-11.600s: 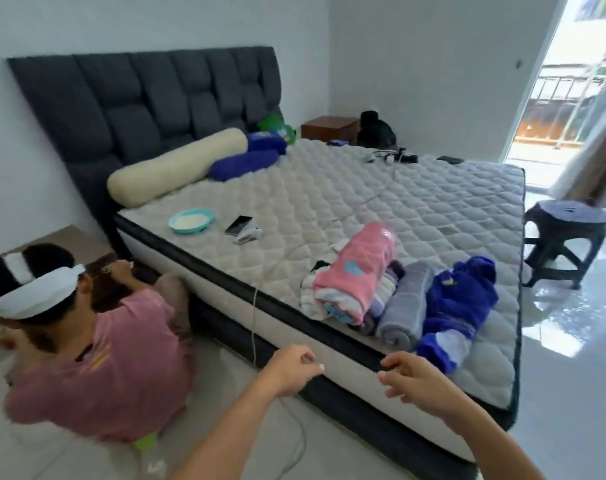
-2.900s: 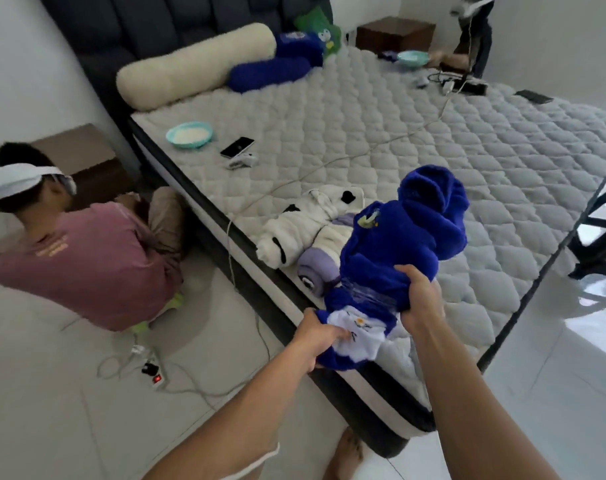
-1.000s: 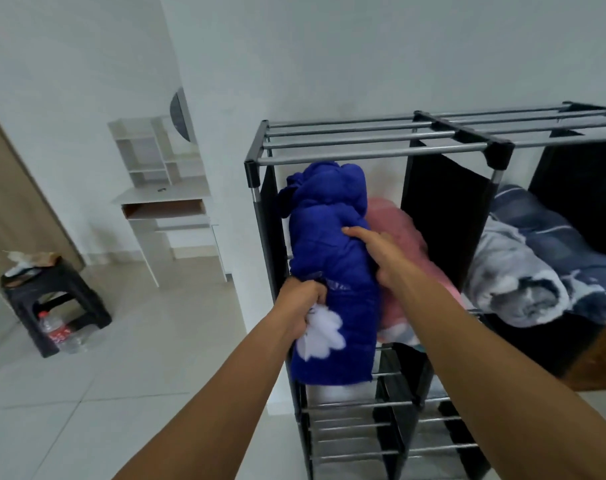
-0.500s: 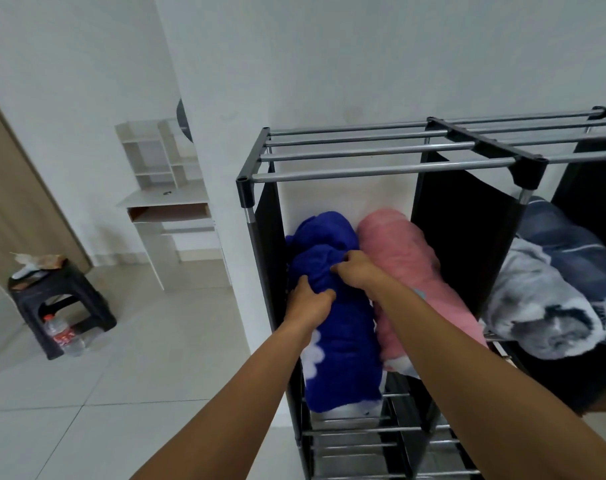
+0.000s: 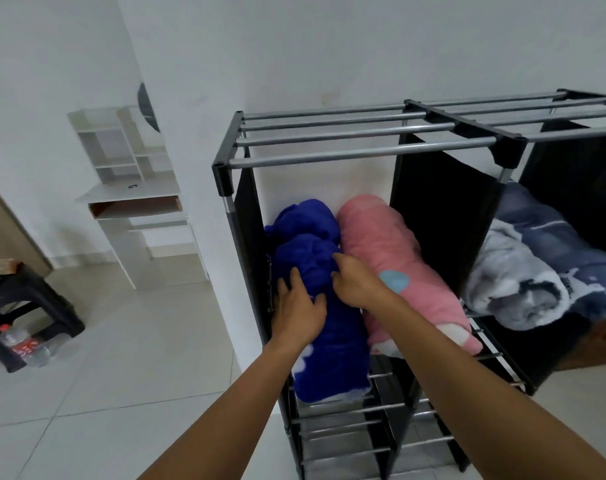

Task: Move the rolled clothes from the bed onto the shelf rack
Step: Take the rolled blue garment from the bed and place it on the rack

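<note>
The rolled blue fleece garment [image 5: 324,306] now lies on the black metal shelf rack [image 5: 363,154], touching the pink roll [image 5: 398,258]. My left hand [image 5: 299,313] and right hand [image 5: 358,284] have loosened and rest flat on it, gripping nothing; this roll is delivered.

1 view only: head-worn wide-angle camera, looking forward and down from above the shelf rack [image 5: 363,154], close to it. Both forearms enter from the bottom edge and reach away from the lens. Rack fills centre and right; its top bars sit below eye level. White wall [image 5: 329,46] faces the camera; tiled floor [image 5: 121,375] occupies lower left. Straight edges bow near the borders.
</note>
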A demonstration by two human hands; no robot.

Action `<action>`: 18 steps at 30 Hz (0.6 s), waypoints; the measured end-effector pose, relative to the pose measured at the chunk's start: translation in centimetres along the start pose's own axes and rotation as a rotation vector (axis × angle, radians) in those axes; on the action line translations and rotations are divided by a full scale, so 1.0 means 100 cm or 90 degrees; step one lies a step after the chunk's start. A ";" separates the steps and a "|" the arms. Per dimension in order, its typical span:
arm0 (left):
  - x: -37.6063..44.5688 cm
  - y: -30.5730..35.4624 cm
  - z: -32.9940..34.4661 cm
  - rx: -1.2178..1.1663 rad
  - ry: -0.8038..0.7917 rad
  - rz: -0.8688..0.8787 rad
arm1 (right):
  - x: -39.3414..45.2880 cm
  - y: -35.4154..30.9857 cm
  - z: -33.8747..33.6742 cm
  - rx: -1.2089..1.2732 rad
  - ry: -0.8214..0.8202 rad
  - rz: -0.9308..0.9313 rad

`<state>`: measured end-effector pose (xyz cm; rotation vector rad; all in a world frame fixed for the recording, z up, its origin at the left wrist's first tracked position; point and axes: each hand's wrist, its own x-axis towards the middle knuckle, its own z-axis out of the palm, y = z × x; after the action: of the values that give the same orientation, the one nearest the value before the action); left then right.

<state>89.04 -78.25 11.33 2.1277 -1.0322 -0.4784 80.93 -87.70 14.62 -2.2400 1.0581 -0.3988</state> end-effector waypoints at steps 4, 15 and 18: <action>-0.023 0.005 0.006 0.062 0.081 0.152 | -0.053 0.024 -0.013 0.057 0.136 -0.029; -0.095 0.082 0.046 -0.084 -0.105 0.406 | -0.198 0.079 -0.063 0.132 0.342 0.163; -0.128 0.099 0.074 -0.073 -0.199 0.508 | -0.262 0.093 -0.064 0.156 0.417 0.238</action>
<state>71.65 -75.55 13.86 1.3919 -1.8518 -0.4533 55.63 -74.52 13.31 -1.6673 1.6172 -1.0707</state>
